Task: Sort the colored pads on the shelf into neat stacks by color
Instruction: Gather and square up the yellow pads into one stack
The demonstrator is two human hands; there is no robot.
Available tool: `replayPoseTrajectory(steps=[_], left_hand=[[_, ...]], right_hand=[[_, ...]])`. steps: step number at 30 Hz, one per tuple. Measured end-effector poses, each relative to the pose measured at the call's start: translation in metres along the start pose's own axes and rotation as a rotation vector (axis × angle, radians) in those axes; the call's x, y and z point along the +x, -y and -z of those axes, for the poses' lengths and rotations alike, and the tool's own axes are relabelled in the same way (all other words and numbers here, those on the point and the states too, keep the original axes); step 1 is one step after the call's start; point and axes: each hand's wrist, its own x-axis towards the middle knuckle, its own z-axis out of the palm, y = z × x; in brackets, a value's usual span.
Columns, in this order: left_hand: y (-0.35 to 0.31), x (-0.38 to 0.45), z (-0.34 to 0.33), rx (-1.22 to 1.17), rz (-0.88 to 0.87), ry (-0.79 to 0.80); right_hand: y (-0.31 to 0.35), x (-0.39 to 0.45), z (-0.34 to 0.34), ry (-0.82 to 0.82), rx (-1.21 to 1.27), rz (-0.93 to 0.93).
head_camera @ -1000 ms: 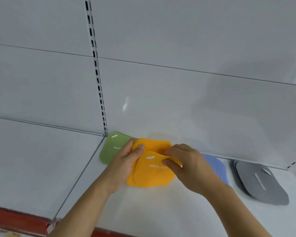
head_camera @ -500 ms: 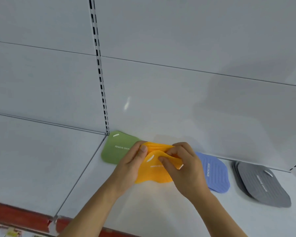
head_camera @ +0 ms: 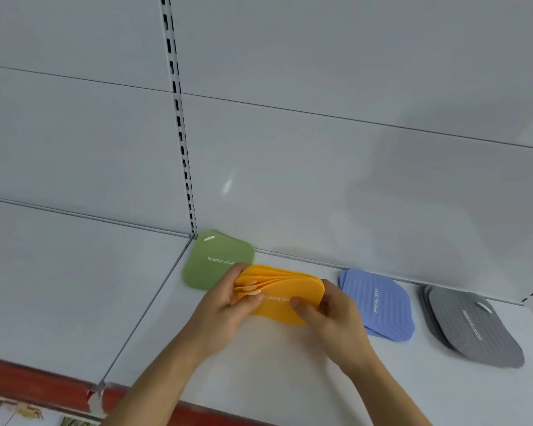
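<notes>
Several orange pads [head_camera: 285, 289] are gathered into a bundle held just above the white shelf [head_camera: 259, 358], their edges fanned out at the left. My left hand [head_camera: 228, 302] grips the bundle's left end, thumb on top. My right hand [head_camera: 330, 312] pinches its right end. A green pad [head_camera: 213, 259] lies flat at the back left, partly behind my left hand. A blue stack [head_camera: 379, 305] lies to the right of my right hand. A grey stack [head_camera: 471, 327] lies further right.
The shelf's back panel [head_camera: 320, 179] rises right behind the pads, with a slotted upright [head_camera: 182, 142] above the green pad. A seam [head_camera: 142, 315] splits this shelf from the one to the left. A red strip [head_camera: 37, 382] edges the front.
The orange pads have been lifted off the shelf and gathered into a bundle between both hands. The view shifted, so the blue stack now shows fully.
</notes>
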Motion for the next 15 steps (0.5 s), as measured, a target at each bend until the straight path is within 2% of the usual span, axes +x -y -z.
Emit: replayPoseTrajectory(steps=[6,9,15], left_hand=[[-0.007,0.001,-0.015,-0.063,0.008,-0.003],[-0.005,0.001,-0.017,-0.019,0.009,0.010],[-0.004,0.001,-0.030,-0.032,-0.022,-0.051]], right_hand=[[0.007,-0.014,-0.005,-0.067,0.006,0.112],[-0.005,-0.015,0.002,-0.071,-0.022,0.080],[-0.006,-0.015,-0.009,-0.153,0.127,0.017]])
